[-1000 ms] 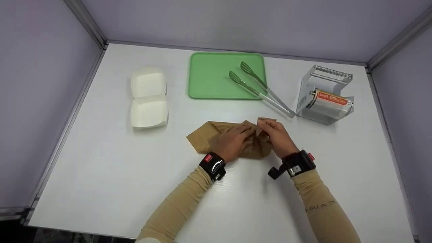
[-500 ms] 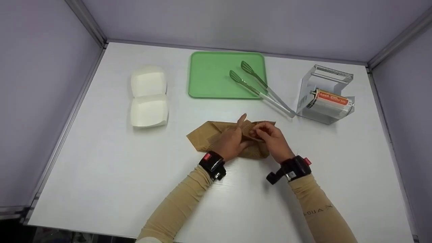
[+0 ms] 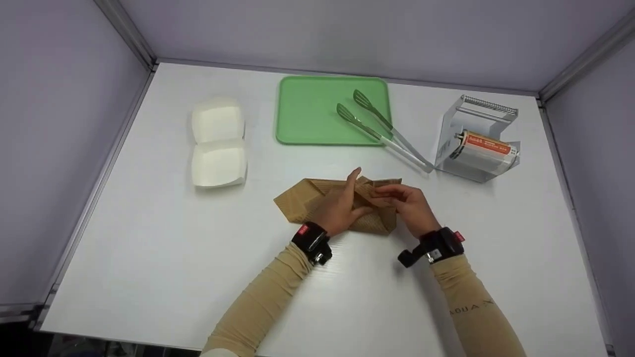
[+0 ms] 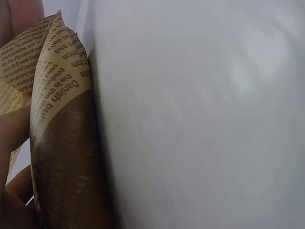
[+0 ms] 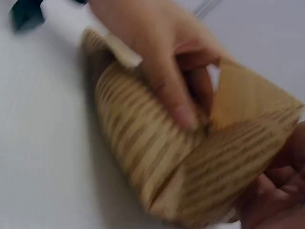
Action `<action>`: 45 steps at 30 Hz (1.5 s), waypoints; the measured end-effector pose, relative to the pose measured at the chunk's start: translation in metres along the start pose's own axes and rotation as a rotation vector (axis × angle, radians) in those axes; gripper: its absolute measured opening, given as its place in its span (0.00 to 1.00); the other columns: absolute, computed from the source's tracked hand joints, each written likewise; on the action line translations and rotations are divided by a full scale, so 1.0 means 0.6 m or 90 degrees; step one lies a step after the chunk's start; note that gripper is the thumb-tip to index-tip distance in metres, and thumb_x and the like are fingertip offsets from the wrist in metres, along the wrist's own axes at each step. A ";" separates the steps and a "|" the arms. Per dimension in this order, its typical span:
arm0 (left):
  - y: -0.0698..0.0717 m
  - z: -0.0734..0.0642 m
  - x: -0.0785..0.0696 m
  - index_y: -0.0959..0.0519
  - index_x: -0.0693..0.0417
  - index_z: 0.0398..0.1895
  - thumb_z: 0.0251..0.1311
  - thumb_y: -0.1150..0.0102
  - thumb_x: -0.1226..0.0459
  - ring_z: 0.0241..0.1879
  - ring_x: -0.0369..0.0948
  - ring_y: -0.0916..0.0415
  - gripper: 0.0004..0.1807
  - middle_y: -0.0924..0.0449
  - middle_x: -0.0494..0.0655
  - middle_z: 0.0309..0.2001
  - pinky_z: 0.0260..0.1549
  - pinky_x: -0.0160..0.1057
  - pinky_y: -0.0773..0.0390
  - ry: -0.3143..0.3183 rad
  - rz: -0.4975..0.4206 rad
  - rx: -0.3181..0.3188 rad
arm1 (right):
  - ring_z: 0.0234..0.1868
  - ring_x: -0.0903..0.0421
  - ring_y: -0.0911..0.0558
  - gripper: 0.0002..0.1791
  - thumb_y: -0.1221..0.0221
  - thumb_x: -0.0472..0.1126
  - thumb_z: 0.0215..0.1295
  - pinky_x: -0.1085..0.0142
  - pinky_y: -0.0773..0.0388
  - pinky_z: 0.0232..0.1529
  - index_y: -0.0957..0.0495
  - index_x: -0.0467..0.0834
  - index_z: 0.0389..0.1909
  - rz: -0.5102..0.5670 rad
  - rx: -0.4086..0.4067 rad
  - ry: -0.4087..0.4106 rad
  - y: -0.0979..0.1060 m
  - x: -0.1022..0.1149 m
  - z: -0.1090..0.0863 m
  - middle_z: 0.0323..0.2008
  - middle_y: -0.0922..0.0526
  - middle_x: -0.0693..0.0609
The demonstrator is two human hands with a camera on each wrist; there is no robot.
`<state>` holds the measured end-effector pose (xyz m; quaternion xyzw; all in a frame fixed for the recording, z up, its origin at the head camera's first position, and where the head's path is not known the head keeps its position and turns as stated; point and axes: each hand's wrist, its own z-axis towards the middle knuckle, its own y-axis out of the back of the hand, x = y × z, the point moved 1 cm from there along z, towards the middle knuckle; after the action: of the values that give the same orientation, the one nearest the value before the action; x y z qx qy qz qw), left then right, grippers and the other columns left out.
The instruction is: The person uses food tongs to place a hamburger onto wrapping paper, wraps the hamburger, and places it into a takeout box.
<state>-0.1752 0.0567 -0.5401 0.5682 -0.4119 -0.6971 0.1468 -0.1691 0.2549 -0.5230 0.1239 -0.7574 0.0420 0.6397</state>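
Observation:
A sheet of brown printed wrapping paper [image 3: 293, 202] lies folded into a bulky parcel on the white table. Whatever may be inside it is hidden. My left hand [image 3: 333, 210] rests on the parcel's middle, index finger raised and thumb stretched to the right. In the right wrist view, the thumb of the left hand [image 5: 157, 47] presses into the paper beside a standing flap. At the right end, my right hand [image 3: 414, 209] pinches a folded edge of the paper. The left wrist view shows the printed, creased side of the wrapping paper [image 4: 66, 157] close up.
A white clamshell box [image 3: 218, 163] lies open at the left. Tongs [image 3: 404, 148] rest partly on a green tray [image 3: 307, 114] at the back. On the right stands a metal dispenser [image 3: 461, 171] holding a roll of film [image 3: 483, 153].
The right hand has folded the right-hand flap inward toward the left hand. The left hand has gone from lying flat to having its index finger raised and thumb spread.

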 end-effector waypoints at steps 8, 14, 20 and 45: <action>-0.001 0.002 0.000 0.54 0.50 0.81 0.61 0.30 0.52 0.21 0.38 0.25 0.53 0.23 0.41 0.23 0.22 0.35 0.23 0.009 -0.005 -0.002 | 0.42 0.50 0.21 0.11 0.40 0.23 0.60 0.66 0.25 0.41 0.18 0.35 0.43 -0.409 -0.157 0.181 -0.022 -0.007 -0.015 0.41 0.18 0.42; 0.002 0.002 0.000 0.52 0.51 0.81 0.62 0.30 0.53 0.20 0.35 0.28 0.51 0.26 0.40 0.21 0.21 0.32 0.27 0.009 -0.002 -0.003 | 0.52 0.42 0.27 0.19 0.34 0.38 0.65 0.51 0.26 0.55 0.27 0.33 0.50 -0.510 -0.235 0.151 -0.029 -0.016 -0.028 0.49 0.30 0.38; 0.005 0.000 -0.001 0.52 0.51 0.81 0.62 0.30 0.54 0.23 0.38 0.24 0.51 0.13 0.50 0.39 0.28 0.35 0.21 0.009 -0.014 0.000 | 0.68 0.37 0.28 0.29 0.41 0.46 0.74 0.46 0.31 0.70 0.39 0.32 0.64 -0.435 -0.188 0.085 -0.030 -0.027 -0.032 0.63 0.32 0.34; 0.001 0.001 0.015 0.54 0.55 0.80 0.65 0.36 0.67 0.58 0.42 0.20 0.47 0.32 0.44 0.74 0.52 0.36 0.20 -0.046 -0.122 0.027 | 0.83 0.39 0.58 0.39 0.51 0.56 0.78 0.45 0.53 0.81 0.51 0.42 0.81 -0.626 -0.017 0.107 -0.056 -0.027 -0.031 0.82 0.60 0.39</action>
<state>-0.1784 0.0505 -0.5457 0.5822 -0.3753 -0.7194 0.0525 -0.1408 0.2287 -0.5386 0.4544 -0.5559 -0.2642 0.6440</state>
